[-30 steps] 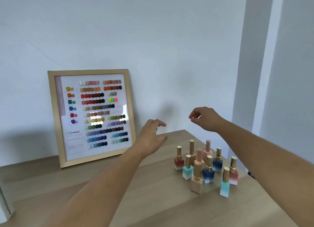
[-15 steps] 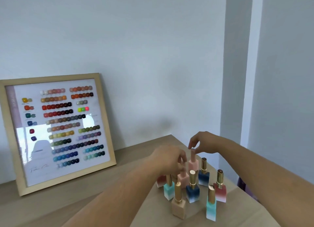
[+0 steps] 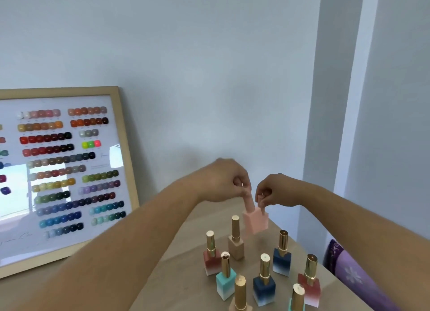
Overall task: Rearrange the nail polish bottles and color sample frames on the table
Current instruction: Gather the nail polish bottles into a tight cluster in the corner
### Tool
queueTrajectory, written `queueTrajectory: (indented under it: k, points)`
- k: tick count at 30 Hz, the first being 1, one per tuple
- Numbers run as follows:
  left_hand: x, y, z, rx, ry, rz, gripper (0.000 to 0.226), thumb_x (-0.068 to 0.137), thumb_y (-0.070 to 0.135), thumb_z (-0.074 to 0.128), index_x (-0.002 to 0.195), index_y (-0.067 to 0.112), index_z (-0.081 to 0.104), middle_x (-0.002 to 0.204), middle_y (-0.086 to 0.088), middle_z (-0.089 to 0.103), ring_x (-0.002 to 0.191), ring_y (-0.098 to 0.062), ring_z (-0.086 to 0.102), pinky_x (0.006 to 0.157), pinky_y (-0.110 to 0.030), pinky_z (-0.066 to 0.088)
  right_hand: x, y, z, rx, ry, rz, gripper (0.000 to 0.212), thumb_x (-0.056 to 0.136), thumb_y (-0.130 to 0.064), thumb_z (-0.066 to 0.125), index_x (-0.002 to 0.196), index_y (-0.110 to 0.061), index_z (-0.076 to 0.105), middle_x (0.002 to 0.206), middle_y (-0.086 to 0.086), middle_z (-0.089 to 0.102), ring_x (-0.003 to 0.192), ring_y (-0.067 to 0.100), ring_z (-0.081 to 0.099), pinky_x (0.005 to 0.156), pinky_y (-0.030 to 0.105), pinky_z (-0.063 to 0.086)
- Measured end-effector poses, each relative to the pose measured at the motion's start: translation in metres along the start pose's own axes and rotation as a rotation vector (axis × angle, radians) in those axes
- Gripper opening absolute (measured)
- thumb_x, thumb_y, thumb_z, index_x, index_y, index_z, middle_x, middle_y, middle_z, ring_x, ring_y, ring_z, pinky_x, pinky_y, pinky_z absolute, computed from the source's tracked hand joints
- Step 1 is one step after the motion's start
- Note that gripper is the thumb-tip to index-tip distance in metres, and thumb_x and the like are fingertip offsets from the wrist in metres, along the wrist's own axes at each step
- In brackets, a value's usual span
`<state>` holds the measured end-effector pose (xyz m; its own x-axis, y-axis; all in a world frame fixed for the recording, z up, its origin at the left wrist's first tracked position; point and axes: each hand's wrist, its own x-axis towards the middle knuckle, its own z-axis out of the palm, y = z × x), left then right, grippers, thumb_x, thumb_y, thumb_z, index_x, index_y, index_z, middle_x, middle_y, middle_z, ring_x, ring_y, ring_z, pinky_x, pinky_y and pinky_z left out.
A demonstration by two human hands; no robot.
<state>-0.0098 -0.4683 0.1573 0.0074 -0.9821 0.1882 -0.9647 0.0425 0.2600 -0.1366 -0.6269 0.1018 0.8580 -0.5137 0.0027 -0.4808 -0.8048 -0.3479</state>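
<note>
My left hand (image 3: 223,180) pinches the cap of a pink nail polish bottle (image 3: 250,217), lifted above the table. My right hand (image 3: 277,191) pinches the cap of a second pink bottle (image 3: 261,221) pressed against the first. Below them, several gold-capped bottles stand on the wooden table (image 3: 186,252): a beige one (image 3: 236,243), a red one (image 3: 211,255), a dark blue one (image 3: 282,256) and others nearer me. A wood-framed colour sample chart (image 3: 69,171) leans against the wall at the left.
The table's right edge runs just past the bottles, with a purple patterned fabric (image 3: 349,266) below it. A white wall stands behind, and a wall corner (image 3: 325,124) at the right.
Both hands came down onto the two pink bottles, closed on their caps and raised them off the table. The view has shifted right, cutting off the frame's left side.
</note>
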Motion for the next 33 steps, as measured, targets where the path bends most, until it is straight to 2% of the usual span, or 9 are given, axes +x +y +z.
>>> queueTrajectory:
  k: [2, 5, 10, 15, 20, 22, 25, 28, 33]
  points:
    - [0.013, -0.012, -0.012, -0.027, 0.043, -0.026, 0.008, 0.084, 0.029, 0.063, 0.089, 0.026, 0.069, 0.075, 0.016, 0.058, 0.076, 0.0, 0.055, 0.065, -0.016, 0.042, 0.015, 0.002, -0.004, 0.019, 0.04, -0.018, 0.007, 0.075, -0.02, 0.072, 0.08, -0.021, 0.067, 0.061, -0.013, 0.053, 0.058, 0.002, 0.05, 0.057, 0.017, 0.041]
    - [0.033, -0.038, -0.004, -0.02, 0.098, -0.096, 0.009, 0.085, 0.025, 0.062, 0.091, 0.022, 0.069, 0.081, 0.008, 0.06, 0.08, -0.01, 0.056, 0.07, -0.022, 0.045, 0.043, 0.006, -0.001, 0.058, 0.091, -0.036, 0.007, 0.077, -0.017, 0.07, 0.084, -0.018, 0.068, 0.067, -0.011, 0.056, 0.066, 0.009, 0.052, 0.064, 0.024, 0.045]
    - [0.053, -0.081, 0.044, 0.013, 0.123, -0.204, 0.015, 0.086, 0.014, 0.058, 0.096, 0.013, 0.068, 0.086, 0.002, 0.059, 0.078, -0.014, 0.053, 0.067, -0.023, 0.039, 0.075, 0.013, 0.015, 0.092, 0.106, -0.031, 0.012, 0.08, -0.013, 0.066, 0.091, -0.013, 0.069, 0.08, -0.006, 0.062, 0.074, 0.011, 0.054, 0.061, 0.016, 0.04]
    - [0.064, -0.103, 0.079, -0.003, 0.106, -0.23, 0.018, 0.086, 0.01, 0.054, 0.099, 0.01, 0.067, 0.098, -0.004, 0.065, 0.081, -0.014, 0.053, 0.071, -0.025, 0.043, 0.088, 0.019, 0.027, 0.088, 0.1, -0.028, 0.013, 0.081, -0.014, 0.066, 0.094, -0.012, 0.068, 0.07, -0.015, 0.053, 0.064, 0.002, 0.048, 0.054, 0.011, 0.032]
    - [0.072, -0.108, 0.091, -0.079, 0.111, -0.217, 0.017, 0.087, 0.013, 0.056, 0.101, 0.014, 0.065, 0.091, 0.003, 0.058, 0.079, -0.013, 0.052, 0.069, -0.021, 0.038, 0.095, 0.023, 0.037, 0.162, 0.114, -0.021, 0.008, 0.082, -0.016, 0.066, 0.089, -0.02, 0.064, 0.07, -0.013, 0.054, 0.066, 0.005, 0.049, 0.056, 0.014, 0.034]
    - [0.069, -0.111, 0.096, -0.142, 0.121, -0.231, 0.021, 0.084, 0.02, 0.063, 0.104, 0.018, 0.062, 0.089, 0.005, 0.056, 0.08, -0.013, 0.053, 0.067, -0.022, 0.038, 0.094, 0.028, 0.041, 0.191, 0.136, -0.015, 0.016, 0.079, -0.021, 0.071, 0.094, -0.023, 0.064, 0.075, -0.012, 0.057, 0.072, 0.007, 0.053, 0.059, 0.015, 0.037]
    - [0.058, -0.121, 0.114, -0.22, 0.148, -0.308, 0.041, 0.075, 0.035, 0.073, 0.11, 0.024, 0.055, 0.085, 0.006, 0.054, 0.075, -0.011, 0.052, 0.062, -0.022, 0.037, 0.087, 0.044, 0.054, 0.293, 0.177, 0.029, 0.034, 0.074, -0.029, 0.076, 0.106, -0.028, 0.064, 0.094, -0.008, 0.059, 0.081, 0.008, 0.058, 0.068, 0.017, 0.042]
    - [0.054, -0.126, 0.134, -0.296, 0.137, -0.369, 0.035, 0.075, 0.029, 0.074, 0.106, 0.019, 0.059, 0.082, 0.004, 0.056, 0.071, -0.009, 0.052, 0.058, -0.02, 0.036, 0.079, 0.057, 0.074, 0.404, 0.14, 0.056, 0.036, 0.078, -0.025, 0.073, 0.113, -0.024, 0.064, 0.111, -0.006, 0.062, 0.085, 0.009, 0.061, 0.077, 0.02, 0.044]
    - [0.056, -0.127, 0.155, -0.31, 0.242, -0.352, 0.027, 0.076, 0.023, 0.073, 0.101, 0.018, 0.065, 0.081, 0.001, 0.064, 0.076, -0.014, 0.059, 0.068, -0.024, 0.045, 0.084, 0.057, 0.095, 0.523, 0.181, 0.011, 0.022, 0.082, -0.018, 0.068, 0.102, -0.026, 0.067, 0.104, -0.002, 0.066, 0.074, 0.005, 0.057, 0.069, 0.018, 0.042]
